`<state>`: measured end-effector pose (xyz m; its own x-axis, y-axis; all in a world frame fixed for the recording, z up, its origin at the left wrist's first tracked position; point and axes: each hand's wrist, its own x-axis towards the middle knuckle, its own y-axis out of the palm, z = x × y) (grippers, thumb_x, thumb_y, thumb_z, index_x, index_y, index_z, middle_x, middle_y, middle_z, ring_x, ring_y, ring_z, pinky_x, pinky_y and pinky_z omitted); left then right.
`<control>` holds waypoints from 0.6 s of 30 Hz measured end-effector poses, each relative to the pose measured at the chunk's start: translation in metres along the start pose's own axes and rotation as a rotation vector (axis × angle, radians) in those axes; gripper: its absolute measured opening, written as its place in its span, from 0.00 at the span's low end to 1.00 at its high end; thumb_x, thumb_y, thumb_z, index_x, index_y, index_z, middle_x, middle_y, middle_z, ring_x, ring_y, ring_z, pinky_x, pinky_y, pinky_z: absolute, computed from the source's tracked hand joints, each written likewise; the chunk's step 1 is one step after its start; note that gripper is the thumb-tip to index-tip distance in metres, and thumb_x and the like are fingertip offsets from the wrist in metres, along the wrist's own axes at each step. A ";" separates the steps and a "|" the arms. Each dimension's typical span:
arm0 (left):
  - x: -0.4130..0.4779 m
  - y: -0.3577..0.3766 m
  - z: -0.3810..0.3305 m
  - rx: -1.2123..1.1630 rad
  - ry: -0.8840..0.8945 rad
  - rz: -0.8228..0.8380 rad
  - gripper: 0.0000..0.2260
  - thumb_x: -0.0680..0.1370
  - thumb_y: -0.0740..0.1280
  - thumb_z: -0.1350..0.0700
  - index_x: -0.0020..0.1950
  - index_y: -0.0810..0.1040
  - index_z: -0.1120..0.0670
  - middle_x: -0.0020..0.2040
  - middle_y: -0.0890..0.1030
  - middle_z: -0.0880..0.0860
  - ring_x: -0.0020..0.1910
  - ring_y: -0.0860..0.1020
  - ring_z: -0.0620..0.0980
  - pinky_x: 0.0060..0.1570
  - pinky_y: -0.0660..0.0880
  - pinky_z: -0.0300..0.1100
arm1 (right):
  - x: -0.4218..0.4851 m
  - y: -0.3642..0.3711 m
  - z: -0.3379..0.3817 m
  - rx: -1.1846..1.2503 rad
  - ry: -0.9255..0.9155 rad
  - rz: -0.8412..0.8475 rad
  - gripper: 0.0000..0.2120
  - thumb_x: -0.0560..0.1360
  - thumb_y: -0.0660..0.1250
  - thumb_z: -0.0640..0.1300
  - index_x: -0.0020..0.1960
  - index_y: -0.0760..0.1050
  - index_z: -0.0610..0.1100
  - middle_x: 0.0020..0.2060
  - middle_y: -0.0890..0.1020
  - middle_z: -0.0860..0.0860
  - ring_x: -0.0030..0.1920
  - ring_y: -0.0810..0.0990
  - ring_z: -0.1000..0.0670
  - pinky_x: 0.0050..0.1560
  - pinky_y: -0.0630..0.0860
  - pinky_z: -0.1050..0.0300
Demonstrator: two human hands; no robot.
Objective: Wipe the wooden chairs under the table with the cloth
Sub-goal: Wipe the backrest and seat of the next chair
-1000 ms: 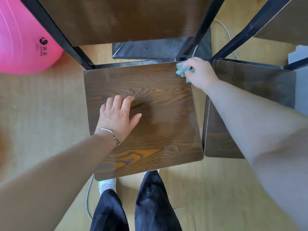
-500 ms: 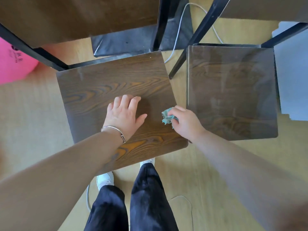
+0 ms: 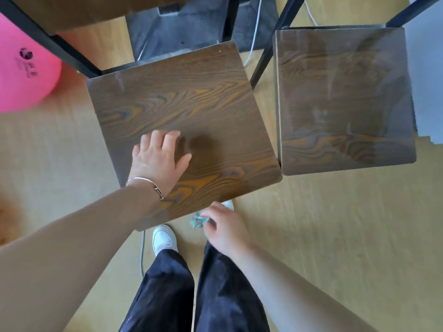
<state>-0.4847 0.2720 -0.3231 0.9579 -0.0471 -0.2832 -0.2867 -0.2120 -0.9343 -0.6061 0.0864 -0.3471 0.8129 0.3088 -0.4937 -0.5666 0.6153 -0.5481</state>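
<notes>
Two dark wooden chair seats stand side by side below me. On the near part of the left seat point(image 3: 187, 101) my left hand point(image 3: 158, 159) lies flat with its fingers spread; a thin bracelet circles the wrist. My right hand point(image 3: 223, 226) is off the seat, just past its front edge and above the floor, pinching a small crumpled teal cloth point(image 3: 198, 221) in its fingertips. The right seat point(image 3: 342, 97) looks dull and streaked, and neither hand touches it.
A black-framed table edge point(image 3: 48, 41) crosses the top left. A pink exercise ball point(image 3: 21, 73) rests on the floor at the left. A white cable point(image 3: 254, 32) runs between the chairs. My legs and white shoes point(image 3: 164, 238) stand in front of the left seat.
My right hand has drawn the cloth from the far right corner of the left seat, down along its right side and off the front edge. The left hand stays pressed on the seat.
</notes>
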 end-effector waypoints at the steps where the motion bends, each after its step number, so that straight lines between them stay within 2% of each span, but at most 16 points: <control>1: -0.002 -0.001 0.011 -0.004 -0.024 -0.011 0.26 0.76 0.63 0.40 0.69 0.68 0.52 0.61 0.71 0.57 0.58 0.68 0.62 0.56 0.67 0.58 | 0.007 -0.007 0.010 0.060 -0.014 -0.025 0.08 0.74 0.64 0.39 0.52 0.79 0.46 0.47 0.77 0.54 0.45 0.76 0.54 0.43 0.71 0.62; 3: -0.006 -0.004 0.031 -0.014 -0.066 -0.026 0.26 0.76 0.64 0.41 0.69 0.68 0.53 0.60 0.71 0.59 0.58 0.68 0.62 0.56 0.67 0.58 | 0.027 -0.030 0.030 0.126 -0.091 -0.136 0.07 0.73 0.67 0.37 0.49 0.80 0.44 0.44 0.78 0.54 0.41 0.74 0.58 0.41 0.68 0.69; 5: -0.012 -0.008 0.047 -0.015 -0.118 -0.017 0.26 0.76 0.63 0.41 0.70 0.68 0.53 0.61 0.70 0.59 0.59 0.67 0.62 0.57 0.67 0.58 | 0.058 -0.055 0.035 0.090 -0.115 -0.317 0.08 0.72 0.68 0.35 0.50 0.80 0.41 0.44 0.79 0.50 0.41 0.74 0.57 0.42 0.69 0.69; 7: -0.020 -0.010 0.064 -0.014 -0.158 -0.009 0.26 0.76 0.62 0.40 0.70 0.67 0.52 0.62 0.70 0.58 0.60 0.67 0.62 0.58 0.66 0.57 | 0.097 -0.074 0.034 0.013 -0.018 -0.483 0.09 0.72 0.67 0.36 0.51 0.80 0.42 0.46 0.79 0.48 0.44 0.77 0.51 0.45 0.71 0.62; 10: -0.032 -0.013 0.085 -0.026 -0.177 -0.014 0.26 0.76 0.61 0.40 0.70 0.66 0.52 0.64 0.70 0.57 0.61 0.66 0.61 0.59 0.66 0.57 | 0.150 -0.090 0.031 -0.092 0.194 -0.613 0.10 0.76 0.65 0.39 0.57 0.78 0.44 0.53 0.77 0.46 0.51 0.78 0.45 0.49 0.72 0.56; 12: -0.040 -0.013 0.097 -0.037 -0.183 -0.014 0.26 0.76 0.60 0.40 0.70 0.66 0.52 0.65 0.69 0.56 0.62 0.66 0.61 0.59 0.66 0.56 | 0.169 -0.085 0.034 -0.147 0.299 -0.630 0.11 0.78 0.65 0.42 0.60 0.75 0.45 0.56 0.76 0.46 0.53 0.78 0.45 0.51 0.74 0.54; 14: -0.047 -0.013 0.109 -0.045 -0.194 -0.013 0.26 0.77 0.60 0.40 0.71 0.66 0.51 0.65 0.69 0.55 0.62 0.66 0.60 0.59 0.65 0.55 | 0.175 -0.070 0.046 -0.221 0.291 -0.614 0.10 0.79 0.64 0.43 0.59 0.75 0.44 0.56 0.75 0.46 0.52 0.78 0.45 0.50 0.74 0.53; 18: -0.061 -0.010 0.124 -0.045 -0.225 0.004 0.25 0.77 0.59 0.40 0.71 0.65 0.51 0.65 0.69 0.55 0.62 0.66 0.60 0.59 0.65 0.54 | 0.157 -0.018 0.078 -0.280 -0.011 -0.450 0.09 0.74 0.66 0.39 0.54 0.78 0.43 0.50 0.76 0.45 0.47 0.78 0.41 0.44 0.73 0.52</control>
<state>-0.5420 0.3984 -0.3235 0.9276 0.1695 -0.3328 -0.2848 -0.2554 -0.9239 -0.4580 0.1804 -0.3626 0.9846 0.0673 -0.1616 -0.1742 0.4720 -0.8642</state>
